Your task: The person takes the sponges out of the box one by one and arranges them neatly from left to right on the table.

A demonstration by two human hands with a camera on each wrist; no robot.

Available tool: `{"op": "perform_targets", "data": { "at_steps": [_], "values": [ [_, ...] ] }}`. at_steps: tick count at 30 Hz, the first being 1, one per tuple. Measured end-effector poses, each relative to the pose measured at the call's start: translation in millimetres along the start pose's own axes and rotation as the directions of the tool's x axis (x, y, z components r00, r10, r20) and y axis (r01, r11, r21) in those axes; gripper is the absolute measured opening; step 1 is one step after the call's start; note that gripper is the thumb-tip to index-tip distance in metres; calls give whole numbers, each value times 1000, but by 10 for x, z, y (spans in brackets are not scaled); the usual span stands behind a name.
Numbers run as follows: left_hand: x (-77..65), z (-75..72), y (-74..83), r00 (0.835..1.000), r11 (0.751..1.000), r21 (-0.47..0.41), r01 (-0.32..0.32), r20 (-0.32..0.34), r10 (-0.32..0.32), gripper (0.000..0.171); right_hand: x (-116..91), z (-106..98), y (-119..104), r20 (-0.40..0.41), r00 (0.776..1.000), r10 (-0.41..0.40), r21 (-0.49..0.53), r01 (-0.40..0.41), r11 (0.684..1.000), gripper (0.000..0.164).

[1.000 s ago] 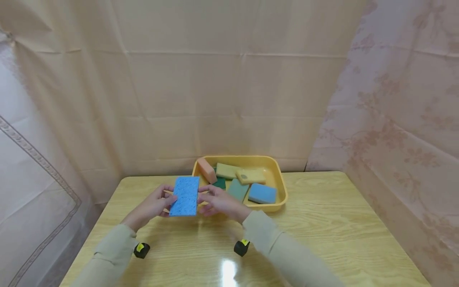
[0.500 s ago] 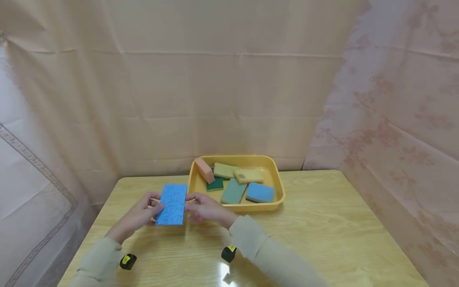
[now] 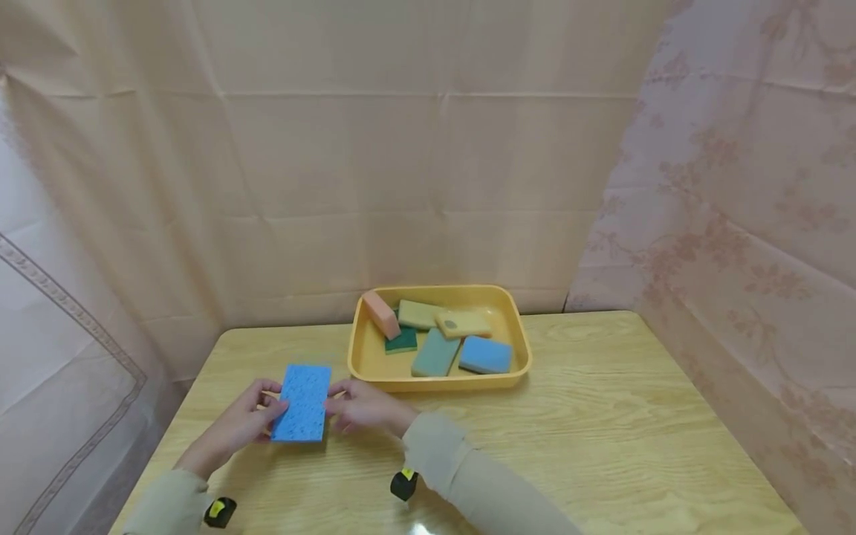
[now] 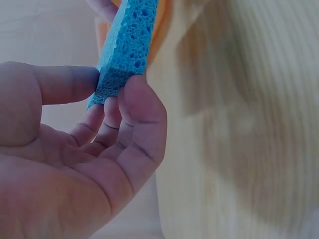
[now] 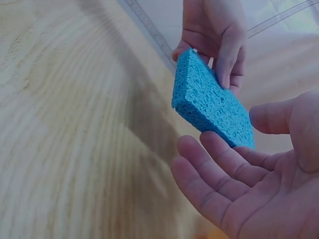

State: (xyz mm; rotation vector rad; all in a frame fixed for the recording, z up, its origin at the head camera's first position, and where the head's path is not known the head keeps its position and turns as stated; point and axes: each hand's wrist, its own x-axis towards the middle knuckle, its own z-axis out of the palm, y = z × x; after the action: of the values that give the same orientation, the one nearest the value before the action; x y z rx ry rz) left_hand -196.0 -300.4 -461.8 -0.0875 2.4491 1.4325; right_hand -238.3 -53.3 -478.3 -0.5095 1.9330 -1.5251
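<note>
Fingers and thumb of my left hand [image 3: 237, 427] pinch the bright blue sponge [image 3: 302, 405] by its left edge, parted only by the slab's thickness. Those of my right hand [image 3: 364, 407] are nearly straight and loosely spread, touching its right edge; how much weight they take I can't tell.

I have the sponge raised above the counter [image 3: 575, 438], just left and in front of the yellow tray [image 3: 435, 384]. Over the last 1 s it has come left and toward me, and in the head view it no longer overlaps the tray's corner. I take that to mean this sponge is being handled by itself, apart from the orange sponge [image 3: 381, 315], the 2 pale yellow sponges [image 3: 419, 314], the grey-green sponge [image 3: 436, 353] and the dark-edged blue sponge [image 3: 486, 354] inside the tray.

Its long axis runs away from me, the far end leaning slightly right, with the broad, pitted face turned upward.
</note>
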Motion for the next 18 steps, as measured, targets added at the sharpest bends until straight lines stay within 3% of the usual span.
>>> {"op": "perform_targets", "data": {
  "at_steps": [9,18],
  "values": [
    [15,-31,-211,995,993,66,96,-5,-96,46,110,236,126,-6,996,84,-25,-84,996,34],
    [6,-8,-312,994,991,82,109,13,-110,42,139,318,206,16,992,122,-55,-121,991,33]
  ]
}}
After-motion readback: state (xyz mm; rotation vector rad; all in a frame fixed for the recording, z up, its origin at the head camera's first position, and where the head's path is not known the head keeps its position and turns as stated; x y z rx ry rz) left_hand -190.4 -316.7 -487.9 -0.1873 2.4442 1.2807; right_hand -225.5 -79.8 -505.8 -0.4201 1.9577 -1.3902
